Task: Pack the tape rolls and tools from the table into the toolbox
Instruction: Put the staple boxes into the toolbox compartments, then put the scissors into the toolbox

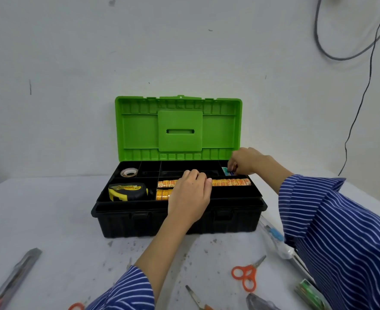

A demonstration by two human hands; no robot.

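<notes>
The black toolbox stands open on the table, its green lid upright. Its tray holds a clear tape roll, a yellow-black tape measure, a long row of orange tape rolls and a shorter stack. My left hand lies over the orange rolls, fingers curled on them. My right hand pinches a small teal and blue item in the tray's back right compartment.
On the white table lie orange scissors, a clear-handled tool with a blue part, a green item, a grey tool, a small orange-handled tool and a long grey tool at the left. Cables hang on the wall.
</notes>
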